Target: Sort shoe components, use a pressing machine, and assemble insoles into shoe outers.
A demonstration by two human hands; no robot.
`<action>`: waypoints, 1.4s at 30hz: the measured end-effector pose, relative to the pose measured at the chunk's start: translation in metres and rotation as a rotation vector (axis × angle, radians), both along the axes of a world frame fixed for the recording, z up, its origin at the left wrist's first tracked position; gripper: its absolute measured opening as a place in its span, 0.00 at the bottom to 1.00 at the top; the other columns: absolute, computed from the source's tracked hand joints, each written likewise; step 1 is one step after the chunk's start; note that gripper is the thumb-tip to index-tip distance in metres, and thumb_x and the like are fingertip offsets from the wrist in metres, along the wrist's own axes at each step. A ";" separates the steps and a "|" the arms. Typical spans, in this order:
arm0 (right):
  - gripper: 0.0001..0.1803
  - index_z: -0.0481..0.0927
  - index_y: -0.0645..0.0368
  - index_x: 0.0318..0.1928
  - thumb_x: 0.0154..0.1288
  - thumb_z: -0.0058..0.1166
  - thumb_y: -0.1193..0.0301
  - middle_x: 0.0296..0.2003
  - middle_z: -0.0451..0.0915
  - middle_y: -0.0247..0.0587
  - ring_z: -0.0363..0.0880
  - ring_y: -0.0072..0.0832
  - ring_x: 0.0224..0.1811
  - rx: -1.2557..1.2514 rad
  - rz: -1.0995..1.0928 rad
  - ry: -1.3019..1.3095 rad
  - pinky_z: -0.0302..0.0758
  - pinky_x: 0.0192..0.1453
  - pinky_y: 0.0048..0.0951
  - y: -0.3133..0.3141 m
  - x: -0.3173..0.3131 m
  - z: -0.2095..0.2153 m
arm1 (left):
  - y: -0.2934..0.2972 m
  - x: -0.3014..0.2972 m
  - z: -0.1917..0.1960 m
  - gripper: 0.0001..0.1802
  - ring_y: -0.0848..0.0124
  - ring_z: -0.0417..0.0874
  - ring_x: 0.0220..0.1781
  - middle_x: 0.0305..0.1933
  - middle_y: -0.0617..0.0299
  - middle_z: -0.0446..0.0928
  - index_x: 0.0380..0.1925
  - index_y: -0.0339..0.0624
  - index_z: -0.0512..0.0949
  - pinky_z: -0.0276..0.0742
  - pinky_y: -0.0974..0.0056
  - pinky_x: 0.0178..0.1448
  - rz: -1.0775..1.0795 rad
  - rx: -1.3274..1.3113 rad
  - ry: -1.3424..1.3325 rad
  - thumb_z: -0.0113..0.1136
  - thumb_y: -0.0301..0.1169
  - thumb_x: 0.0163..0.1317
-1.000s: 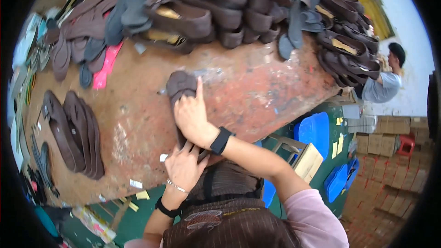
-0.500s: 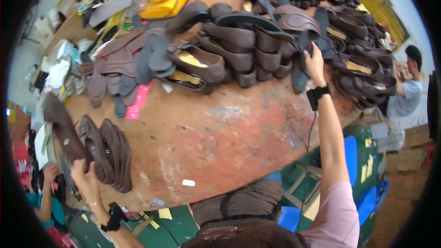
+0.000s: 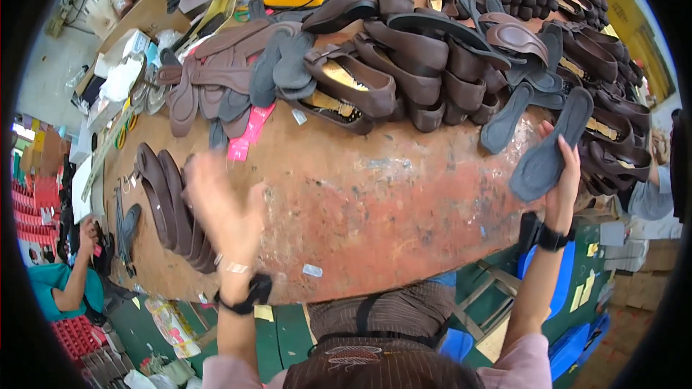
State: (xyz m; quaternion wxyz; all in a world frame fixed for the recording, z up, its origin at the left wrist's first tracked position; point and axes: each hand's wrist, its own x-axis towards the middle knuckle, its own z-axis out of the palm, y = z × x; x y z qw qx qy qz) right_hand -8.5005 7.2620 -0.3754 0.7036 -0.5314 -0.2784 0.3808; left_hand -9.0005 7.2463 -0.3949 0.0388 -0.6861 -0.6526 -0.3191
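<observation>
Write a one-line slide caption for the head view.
Right hand holds a grey insole at a worn table piled with brown shoes; left hand is open.

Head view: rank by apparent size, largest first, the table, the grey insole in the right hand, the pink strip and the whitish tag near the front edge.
1. Table
2. Grey insole in the right hand
3. Pink strip
4. Whitish tag
</observation>
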 end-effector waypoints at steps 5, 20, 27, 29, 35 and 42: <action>0.26 0.63 0.63 0.66 0.71 0.47 0.70 0.49 0.78 0.47 0.79 0.35 0.49 -0.018 0.213 0.322 0.81 0.52 0.35 -0.066 -0.057 0.001 | 0.109 0.155 -0.017 0.48 0.48 0.56 0.75 0.73 0.42 0.56 0.68 0.36 0.59 0.60 0.47 0.72 -0.490 -0.103 0.058 0.71 0.45 0.52; 0.19 0.86 0.59 0.46 0.50 0.63 0.72 0.49 0.80 0.43 0.76 0.38 0.50 0.181 0.674 -1.258 0.69 0.58 0.39 -0.106 -0.170 -0.019 | -0.102 -0.015 -0.040 0.13 0.44 0.69 0.67 0.59 0.44 0.71 0.29 0.37 0.76 0.69 0.48 0.67 -0.692 -0.436 0.056 0.66 0.19 0.40; 0.14 0.87 0.59 0.38 0.46 0.62 0.74 0.45 0.82 0.38 0.77 0.33 0.50 0.253 0.891 -1.119 0.69 0.59 0.38 -0.098 -0.268 -0.094 | -0.131 -0.011 -0.124 0.61 0.48 0.69 0.67 0.67 0.40 0.62 0.69 0.38 0.50 0.66 0.49 0.70 -0.445 -0.306 -0.534 0.83 0.38 0.40; 0.16 0.87 0.60 0.38 0.44 0.61 0.73 0.45 0.82 0.39 0.77 0.32 0.49 0.260 0.956 -1.109 0.70 0.58 0.37 -0.096 -0.282 -0.098 | -0.135 -0.008 -0.126 0.65 0.50 0.70 0.65 0.65 0.40 0.63 0.69 0.38 0.46 0.67 0.50 0.69 -0.414 -0.307 -0.540 0.84 0.39 0.38; 0.17 0.87 0.61 0.36 0.41 0.63 0.71 0.42 0.82 0.39 0.77 0.34 0.47 0.267 1.010 -1.057 0.71 0.57 0.35 -0.092 -0.306 -0.102 | -0.134 -0.008 -0.126 0.72 0.50 0.72 0.63 0.64 0.40 0.64 0.71 0.40 0.38 0.68 0.49 0.68 -0.380 -0.303 -0.546 0.85 0.39 0.36; 0.19 0.86 0.62 0.40 0.42 0.63 0.73 0.46 0.81 0.40 0.77 0.36 0.50 0.209 1.098 -1.105 0.73 0.57 0.36 -0.086 -0.315 -0.109 | -0.131 -0.011 -0.131 0.74 0.49 0.73 0.63 0.64 0.39 0.64 0.72 0.43 0.36 0.68 0.48 0.68 -0.436 -0.268 -0.594 0.85 0.41 0.36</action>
